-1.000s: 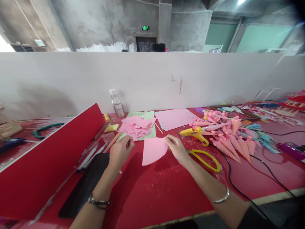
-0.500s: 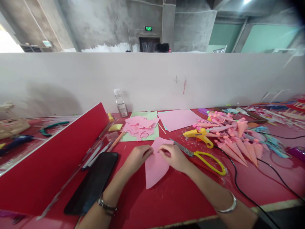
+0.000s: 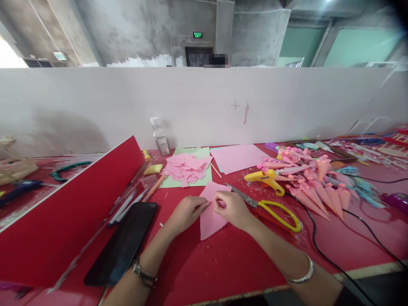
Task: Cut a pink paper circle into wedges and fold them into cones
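Here, left hand [image 3: 186, 211] and right hand [image 3: 232, 208] both pinched on a pink, pointed paper piece [image 3: 211, 220] low over the red tabletop [image 3: 223, 263], curling barely begun, no cone formed, yellow-handled scissors [image 3: 270, 209] just beside.

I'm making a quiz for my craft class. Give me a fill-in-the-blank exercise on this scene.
1. Both hands pinch a sheet of ____ paper.
2. The scissors beside the right hand have ____ handles.
3. The black phone lies to the ____ of the left hand.
4. The tabletop is ____.

Missing words: pink; yellow; left; red
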`<state>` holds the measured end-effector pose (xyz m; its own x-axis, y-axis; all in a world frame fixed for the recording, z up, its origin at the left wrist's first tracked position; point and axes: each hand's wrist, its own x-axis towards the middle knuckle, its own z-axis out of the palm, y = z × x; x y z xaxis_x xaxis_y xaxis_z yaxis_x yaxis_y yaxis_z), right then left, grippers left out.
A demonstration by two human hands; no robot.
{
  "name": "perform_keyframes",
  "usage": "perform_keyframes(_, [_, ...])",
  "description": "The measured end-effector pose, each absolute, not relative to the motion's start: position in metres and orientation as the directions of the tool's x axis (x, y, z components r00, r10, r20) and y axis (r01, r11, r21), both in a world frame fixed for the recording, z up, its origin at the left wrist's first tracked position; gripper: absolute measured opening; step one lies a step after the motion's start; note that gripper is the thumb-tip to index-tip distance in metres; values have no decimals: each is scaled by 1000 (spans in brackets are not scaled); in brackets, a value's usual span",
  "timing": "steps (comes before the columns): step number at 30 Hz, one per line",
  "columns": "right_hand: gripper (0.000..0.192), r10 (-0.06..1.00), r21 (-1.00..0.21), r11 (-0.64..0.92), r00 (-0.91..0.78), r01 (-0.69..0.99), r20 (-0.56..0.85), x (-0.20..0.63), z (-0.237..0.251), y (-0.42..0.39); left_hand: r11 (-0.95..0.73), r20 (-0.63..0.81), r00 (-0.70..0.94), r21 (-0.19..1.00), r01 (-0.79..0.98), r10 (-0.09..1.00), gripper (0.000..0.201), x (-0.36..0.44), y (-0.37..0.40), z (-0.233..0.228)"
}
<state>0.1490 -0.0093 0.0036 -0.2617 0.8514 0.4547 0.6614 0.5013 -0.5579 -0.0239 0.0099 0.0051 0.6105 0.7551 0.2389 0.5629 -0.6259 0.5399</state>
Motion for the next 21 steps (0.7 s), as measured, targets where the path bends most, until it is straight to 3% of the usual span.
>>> perform_keyframes(6, [9, 838, -539, 489, -196, 686, 510, 158, 8, -7, -541, 230, 558, 681, 493, 797, 38, -29, 9, 13])
perform_keyframes(13, [12, 840, -759, 447, 69, 473, 538, 169, 13, -5, -352, 176, 445, 868, 351, 878, 38, -40, 17, 14])
perform_keyframes(17, [19, 915, -861, 401, -92, 313, 393, 162, 15, -7, -360, 165, 468, 858, 366, 868, 38, -40, 16, 15])
perform_keyframes(21, [28, 898, -817, 439, -194, 374, 394, 154, 12, -10, -512, 256, 506, 721, 467, 823, 19, -33, 10, 14])
